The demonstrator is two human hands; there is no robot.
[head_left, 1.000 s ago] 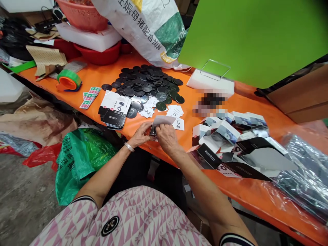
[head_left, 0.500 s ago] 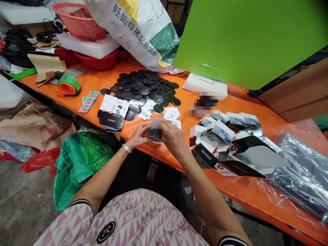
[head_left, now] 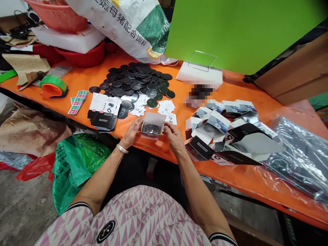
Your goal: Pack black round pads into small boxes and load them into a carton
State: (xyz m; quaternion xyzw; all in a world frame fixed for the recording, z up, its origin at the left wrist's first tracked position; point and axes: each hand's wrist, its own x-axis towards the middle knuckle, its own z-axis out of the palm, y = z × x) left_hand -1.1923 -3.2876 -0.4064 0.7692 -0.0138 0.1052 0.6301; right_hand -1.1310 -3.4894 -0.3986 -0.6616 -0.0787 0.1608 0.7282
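Between my two hands is a small cardboard box [head_left: 154, 118], its pale flap raised and a dark, shiny item inside that I cannot make out fully. My left hand [head_left: 131, 134] grips the box's left side, with a bracelet at the wrist. On the right side, my right hand [head_left: 174, 137] holds it with thumb and fingers. Just beyond lie small white printed cards [head_left: 166, 106] and a heap of black round discs [head_left: 138, 80]. A stack of flat black-and-white printed cards or cartons [head_left: 104, 116] is left of my left hand.
Several open printed boxes [head_left: 217, 131] crowd the table at right, beside a plastic-wrapped bundle [head_left: 302, 160]. Tape rolls [head_left: 53, 85] and stickers [head_left: 78, 101] lie at left. Behind stand a red basin [head_left: 82, 56], a white sack [head_left: 128, 27] and a green board [head_left: 230, 34].
My right hand has moved from over the box to its right side. The box's flap now stands raised, exposing the dark contents. The view has shifted slightly.
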